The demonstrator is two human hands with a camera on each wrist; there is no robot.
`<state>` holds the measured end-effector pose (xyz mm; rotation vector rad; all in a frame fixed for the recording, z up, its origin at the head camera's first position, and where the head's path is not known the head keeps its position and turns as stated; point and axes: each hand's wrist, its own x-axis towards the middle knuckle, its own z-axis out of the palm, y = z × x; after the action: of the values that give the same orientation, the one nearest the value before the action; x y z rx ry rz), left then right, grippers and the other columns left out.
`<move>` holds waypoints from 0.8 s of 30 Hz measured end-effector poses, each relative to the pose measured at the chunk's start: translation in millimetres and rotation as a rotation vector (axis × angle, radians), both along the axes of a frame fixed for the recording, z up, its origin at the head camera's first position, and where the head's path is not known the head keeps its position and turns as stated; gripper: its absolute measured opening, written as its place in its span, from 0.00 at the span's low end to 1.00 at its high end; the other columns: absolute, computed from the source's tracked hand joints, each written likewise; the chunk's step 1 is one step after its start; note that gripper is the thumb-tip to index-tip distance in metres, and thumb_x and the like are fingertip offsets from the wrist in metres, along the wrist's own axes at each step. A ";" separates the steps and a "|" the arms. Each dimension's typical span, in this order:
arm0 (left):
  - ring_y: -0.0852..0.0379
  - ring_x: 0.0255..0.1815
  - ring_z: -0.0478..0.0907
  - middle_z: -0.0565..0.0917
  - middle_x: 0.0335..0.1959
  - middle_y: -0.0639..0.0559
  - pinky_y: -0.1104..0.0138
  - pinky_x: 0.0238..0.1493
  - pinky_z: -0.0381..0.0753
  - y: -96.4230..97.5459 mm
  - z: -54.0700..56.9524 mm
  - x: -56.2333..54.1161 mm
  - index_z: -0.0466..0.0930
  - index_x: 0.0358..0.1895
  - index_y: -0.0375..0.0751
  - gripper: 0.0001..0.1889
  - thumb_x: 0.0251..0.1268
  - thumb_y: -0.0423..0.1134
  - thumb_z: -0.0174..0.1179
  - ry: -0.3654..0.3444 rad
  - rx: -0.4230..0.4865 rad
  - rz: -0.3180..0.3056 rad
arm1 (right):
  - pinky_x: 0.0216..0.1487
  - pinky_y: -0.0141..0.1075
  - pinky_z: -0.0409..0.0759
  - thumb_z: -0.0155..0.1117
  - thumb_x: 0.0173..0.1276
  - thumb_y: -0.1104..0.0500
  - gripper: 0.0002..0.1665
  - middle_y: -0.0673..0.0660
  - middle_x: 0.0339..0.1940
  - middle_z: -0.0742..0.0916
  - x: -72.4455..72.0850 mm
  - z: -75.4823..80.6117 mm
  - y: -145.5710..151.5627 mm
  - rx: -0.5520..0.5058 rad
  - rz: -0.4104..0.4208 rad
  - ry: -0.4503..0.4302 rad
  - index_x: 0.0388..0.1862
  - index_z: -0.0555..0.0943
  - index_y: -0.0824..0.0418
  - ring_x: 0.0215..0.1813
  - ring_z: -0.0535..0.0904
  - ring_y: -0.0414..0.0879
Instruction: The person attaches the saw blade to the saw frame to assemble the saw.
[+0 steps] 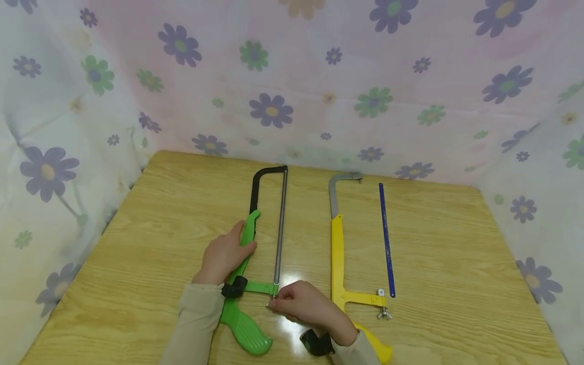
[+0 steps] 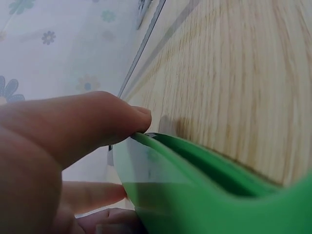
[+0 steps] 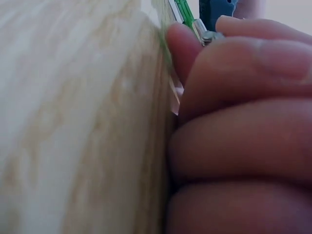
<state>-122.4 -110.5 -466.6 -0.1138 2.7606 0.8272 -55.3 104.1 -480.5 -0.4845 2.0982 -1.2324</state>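
Note:
A green hacksaw [image 1: 248, 332] with a black front arm lies on the table, a grey blade [image 1: 281, 228] stretched along its open side. My left hand [image 1: 223, 256] grips the green frame midway, thumb on one side and fingers on the other; the left wrist view shows the hollow green frame [image 2: 195, 180] close up. At the blade's handle end, my right hand [image 1: 303, 304] pinches the small metal tension fitting [image 3: 209, 36] with thumb and forefinger. Those fingers hide most of the fitting, and the other right fingers are curled against the tabletop.
To the right lies a yellow hacksaw [image 1: 337, 258] with a grey front arm and a wing nut [image 1: 384, 314], no blade mounted. Beside it is a loose blue blade [image 1: 387, 238]. The right forearm crosses the yellow handle. Flowered cloth [image 1: 296, 76] surrounds the wooden table [image 1: 137, 213].

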 end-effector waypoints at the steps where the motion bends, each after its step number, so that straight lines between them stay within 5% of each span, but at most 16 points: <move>1: 0.54 0.17 0.70 0.80 0.29 0.43 0.64 0.16 0.65 0.7 0.1 0.6 0.55 0.67 0.44 0.38 0.55 0.57 0.54 -0.008 0.006 0.008 | 0.13 0.30 0.62 0.58 0.59 0.41 0.23 0.44 0.07 0.70 0.6 -0.1 0.5 0.005 -0.008 0.005 0.14 0.74 0.55 0.10 0.63 0.35; 7: 0.54 0.12 0.68 0.72 0.15 0.49 0.64 0.12 0.63 5.4 -4.4 5.0 0.61 0.57 0.43 0.31 0.54 0.57 0.56 -0.049 0.035 0.044 | 0.12 0.30 0.62 0.62 0.55 0.41 0.21 0.44 0.07 0.71 5.4 -1.4 3.1 0.013 -0.060 -0.002 0.16 0.73 0.54 0.10 0.63 0.35; 17: 0.55 0.12 0.65 0.68 0.14 0.52 0.65 0.12 0.62 2.5 -5.1 7.2 0.66 0.28 0.46 0.16 0.55 0.55 0.54 0.026 -0.010 0.000 | 0.12 0.30 0.61 0.61 0.56 0.42 0.21 0.44 0.07 0.71 5.4 -2.8 1.4 -0.017 -0.058 -0.009 0.15 0.75 0.55 0.10 0.62 0.35; 24: 0.56 0.12 0.65 0.69 0.14 0.52 0.65 0.12 0.61 0.7 -3.0 4.2 0.67 0.26 0.46 0.16 0.55 0.55 0.55 0.055 -0.018 -0.010 | 0.09 0.30 0.58 0.59 0.58 0.42 0.23 0.45 0.06 0.70 2.8 -0.1 0.1 -0.041 -0.066 -0.047 0.13 0.74 0.57 0.08 0.59 0.35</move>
<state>-118.2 -109.8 -469.6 -0.0818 2.8176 0.8153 -52.5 104.2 -480.6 -0.4034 2.0675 -1.3141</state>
